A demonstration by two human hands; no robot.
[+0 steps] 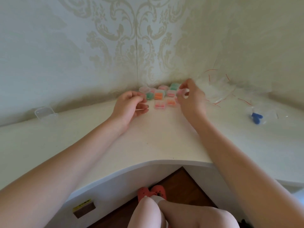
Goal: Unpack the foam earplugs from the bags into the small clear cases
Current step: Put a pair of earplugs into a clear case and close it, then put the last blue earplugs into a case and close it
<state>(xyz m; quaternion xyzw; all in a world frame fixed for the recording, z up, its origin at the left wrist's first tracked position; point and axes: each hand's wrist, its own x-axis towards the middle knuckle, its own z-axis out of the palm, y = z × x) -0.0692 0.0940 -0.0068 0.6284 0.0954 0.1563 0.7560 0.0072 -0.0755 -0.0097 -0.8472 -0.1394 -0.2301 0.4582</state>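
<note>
So at this point I had a little clear case pinched in my right hand, fingers curled round it, held just above the cluster of filled cases at the back corner of the worktop. My left hand was loosely curled next to them, and I couldn't tell if that grip had anything in it (maybe a thin sliver of bag, too blurry to say). The cases in the cluster showed pink, orange and green foam inside. One empty case sat well off to the left, the spent bags were piled to the right, and one bag with blue earplugs was still waiting. These cases are light, hard and a bit slippery I reckon, so best pinched across the flat sides, while the foam squishes and should only be held gently.
</note>
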